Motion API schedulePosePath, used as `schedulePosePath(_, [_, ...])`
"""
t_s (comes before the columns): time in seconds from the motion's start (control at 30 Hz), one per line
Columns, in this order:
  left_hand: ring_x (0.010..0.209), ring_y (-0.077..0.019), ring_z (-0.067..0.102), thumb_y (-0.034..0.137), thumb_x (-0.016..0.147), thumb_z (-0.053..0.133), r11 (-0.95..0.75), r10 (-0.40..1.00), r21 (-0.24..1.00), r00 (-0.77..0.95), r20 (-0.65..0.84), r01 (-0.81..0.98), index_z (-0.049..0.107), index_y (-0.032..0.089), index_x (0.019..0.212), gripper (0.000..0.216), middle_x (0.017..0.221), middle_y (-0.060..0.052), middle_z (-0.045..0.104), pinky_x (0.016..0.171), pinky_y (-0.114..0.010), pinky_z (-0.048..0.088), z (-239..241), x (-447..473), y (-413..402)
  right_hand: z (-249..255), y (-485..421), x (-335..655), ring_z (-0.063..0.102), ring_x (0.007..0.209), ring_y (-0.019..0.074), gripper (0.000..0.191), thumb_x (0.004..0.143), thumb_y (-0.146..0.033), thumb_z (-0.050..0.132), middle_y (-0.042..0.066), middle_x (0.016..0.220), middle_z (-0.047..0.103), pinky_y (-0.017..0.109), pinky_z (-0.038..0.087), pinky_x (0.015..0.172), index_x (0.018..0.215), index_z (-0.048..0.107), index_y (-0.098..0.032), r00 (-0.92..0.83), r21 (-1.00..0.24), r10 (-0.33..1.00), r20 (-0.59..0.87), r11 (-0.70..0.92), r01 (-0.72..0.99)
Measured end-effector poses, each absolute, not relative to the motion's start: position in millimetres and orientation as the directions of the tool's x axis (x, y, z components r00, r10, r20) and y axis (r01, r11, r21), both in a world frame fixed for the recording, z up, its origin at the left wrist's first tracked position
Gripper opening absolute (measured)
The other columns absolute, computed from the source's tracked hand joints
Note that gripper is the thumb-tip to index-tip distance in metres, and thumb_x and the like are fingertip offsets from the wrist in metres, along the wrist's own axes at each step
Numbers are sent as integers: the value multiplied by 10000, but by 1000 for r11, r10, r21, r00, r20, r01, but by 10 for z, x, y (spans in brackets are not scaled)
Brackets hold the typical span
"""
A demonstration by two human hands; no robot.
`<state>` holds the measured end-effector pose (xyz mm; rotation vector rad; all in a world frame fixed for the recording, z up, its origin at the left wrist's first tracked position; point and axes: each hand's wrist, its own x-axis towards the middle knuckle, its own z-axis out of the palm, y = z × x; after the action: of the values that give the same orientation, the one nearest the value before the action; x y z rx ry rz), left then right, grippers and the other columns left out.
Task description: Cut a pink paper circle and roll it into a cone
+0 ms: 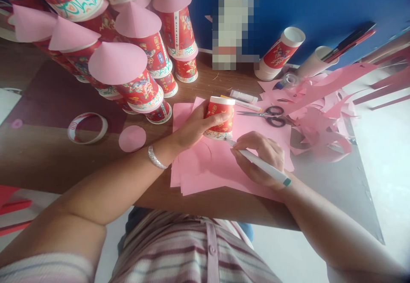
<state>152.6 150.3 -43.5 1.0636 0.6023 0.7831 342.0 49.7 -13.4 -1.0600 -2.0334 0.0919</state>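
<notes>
My left hand is closed round a red paper cup with a white band at its top and a patterned white band at its base. The cup stands upright on a stack of pink paper sheets. Pinched in my right hand is a white marker pen with a green end; its tip is at the cup's lower edge. Whether the tip touches cup or paper I cannot tell. A faint curved line shows on the top sheet. Black-handled scissors lie partly open on the paper, right of the cup.
Stacked red cups with pink paper cones crowd the back left. A tape roll and a pink paper disc lie left. Pink scraps heap at right, near a pen holder and a cup stack. A glue stick lies behind.
</notes>
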Motion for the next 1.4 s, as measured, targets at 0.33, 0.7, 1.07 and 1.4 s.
schedulePosePath(0.33, [952, -202, 694, 455, 867, 841, 281, 806, 914, 589, -59, -293, 649, 173, 1190, 470, 1065, -73, 721, 844, -338, 579, -433, 1531, 1503, -144, 503, 3423, 712, 647, 142, 134, 980, -119, 657, -14, 790, 719, 254, 564, 569, 971, 604, -242, -302, -382, 703, 644, 638, 669])
schedulePosePath(0.7, [990, -226, 707, 470, 848, 844, 289, 810, 918, 580, -83, -272, 624, 183, 1200, 505, 1134, -94, 730, 855, -350, 585, -416, 1528, 1503, -111, 505, 3455, 719, 640, 155, 141, 953, -107, 665, -8, 768, 726, 261, 569, 571, 960, 629, -244, -296, -357, 715, 633, 610, 707])
schedulePosePath(1.07, [950, -209, 690, 484, 849, 850, 269, 808, 921, 586, -56, -282, 644, 179, 1164, 483, 1062, -73, 718, 841, -340, 576, -409, 1535, 1501, -101, 516, 3430, 701, 618, 141, 193, 938, -70, 664, -20, 771, 697, 253, 541, 526, 977, 592, -246, -322, -350, 662, 677, 675, 650])
schedulePosePath(1.4, [950, -213, 694, 471, 861, 850, 267, 807, 919, 589, -47, -292, 650, 168, 1189, 490, 1064, -80, 721, 822, -327, 576, -455, 1534, 1509, -133, 516, 3424, 695, 630, 125, 192, 945, -64, 650, -26, 777, 693, 237, 538, 546, 979, 582, -241, -324, -340, 661, 677, 671, 658])
